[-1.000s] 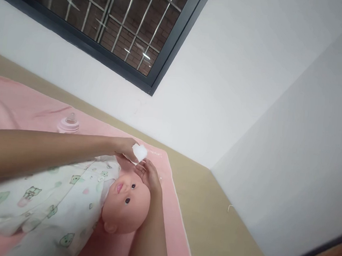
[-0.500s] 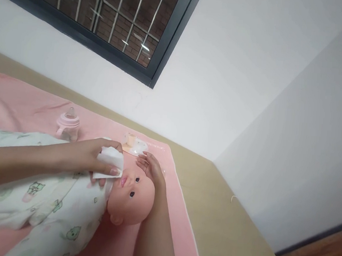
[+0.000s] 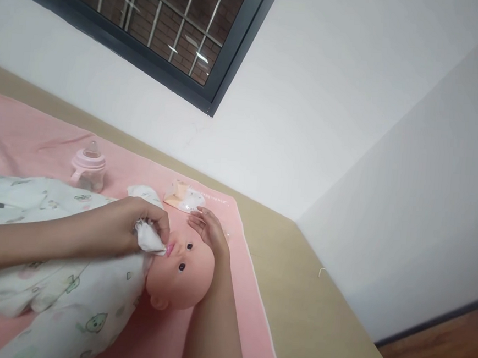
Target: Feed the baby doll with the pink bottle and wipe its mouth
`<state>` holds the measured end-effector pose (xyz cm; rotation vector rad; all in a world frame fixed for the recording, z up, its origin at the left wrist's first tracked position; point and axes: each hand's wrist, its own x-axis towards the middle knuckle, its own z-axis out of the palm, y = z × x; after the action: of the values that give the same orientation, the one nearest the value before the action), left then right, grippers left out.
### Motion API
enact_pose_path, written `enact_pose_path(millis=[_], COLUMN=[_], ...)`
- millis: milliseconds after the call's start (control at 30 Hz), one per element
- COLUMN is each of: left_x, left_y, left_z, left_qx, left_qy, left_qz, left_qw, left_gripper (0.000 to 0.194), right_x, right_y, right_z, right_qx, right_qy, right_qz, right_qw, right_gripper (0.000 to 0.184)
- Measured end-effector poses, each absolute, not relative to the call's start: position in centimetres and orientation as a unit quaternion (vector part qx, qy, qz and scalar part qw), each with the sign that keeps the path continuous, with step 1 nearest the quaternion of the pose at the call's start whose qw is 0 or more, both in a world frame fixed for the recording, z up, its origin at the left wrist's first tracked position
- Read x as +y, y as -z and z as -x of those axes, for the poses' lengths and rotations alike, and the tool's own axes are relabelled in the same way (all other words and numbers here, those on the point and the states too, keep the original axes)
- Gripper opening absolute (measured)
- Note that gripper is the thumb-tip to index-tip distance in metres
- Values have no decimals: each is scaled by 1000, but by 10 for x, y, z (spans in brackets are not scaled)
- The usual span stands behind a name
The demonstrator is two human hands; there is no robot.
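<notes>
A baby doll (image 3: 189, 285) lies on its back, its head toward the right and its body in white clothing with green prints. My left hand (image 3: 144, 221) reaches in from the left, fingers pinched on a crumpled white tissue (image 3: 150, 239). The tissue's tip touches the doll's lips. My right hand (image 3: 210, 229) rests beside the top of the doll's head, palm toward it, fingers stretched and slightly curved. The right forearm runs up along the crown of the head. Part of the palm is hidden behind the head.
A pink baby bottle (image 3: 89, 161) with a handle stands beyond the doll's body. Near my right fingertips lies a clear plastic packet (image 3: 183, 195) with orange and white parts. A pink blanket (image 3: 249, 312) covers much of the tan surface (image 3: 296, 294), against a white wall (image 3: 293, 122) with a barred window.
The tissue, held flat and folded over the doll's chin before, is now bunched up with its tip at the lips. My right hand stays by the head. The view has shifted slightly.
</notes>
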<state>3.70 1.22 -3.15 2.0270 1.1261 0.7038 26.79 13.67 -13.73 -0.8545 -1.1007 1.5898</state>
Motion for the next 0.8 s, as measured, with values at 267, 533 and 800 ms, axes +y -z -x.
enact_pose_path(millis=[267, 533, 800], left_x=[-4, 4, 17], left_y=[26, 31, 39], left_z=[-41, -38, -36], left_qx=[422, 426, 423], left_qy=[-273, -280, -283], left_qz=[-804, -810, -822], left_qw=[318, 291, 255], left_gripper=[21, 24, 28], right_x=[137, 139, 140], right_y=[137, 139, 140], right_z=[-268, -268, -268], right_qx=[-458, -463, -465], right_qy=[-654, -649, -651], right_qz=[355, 355, 352], right_qw=[485, 488, 486], right_gripper=[44, 41, 43])
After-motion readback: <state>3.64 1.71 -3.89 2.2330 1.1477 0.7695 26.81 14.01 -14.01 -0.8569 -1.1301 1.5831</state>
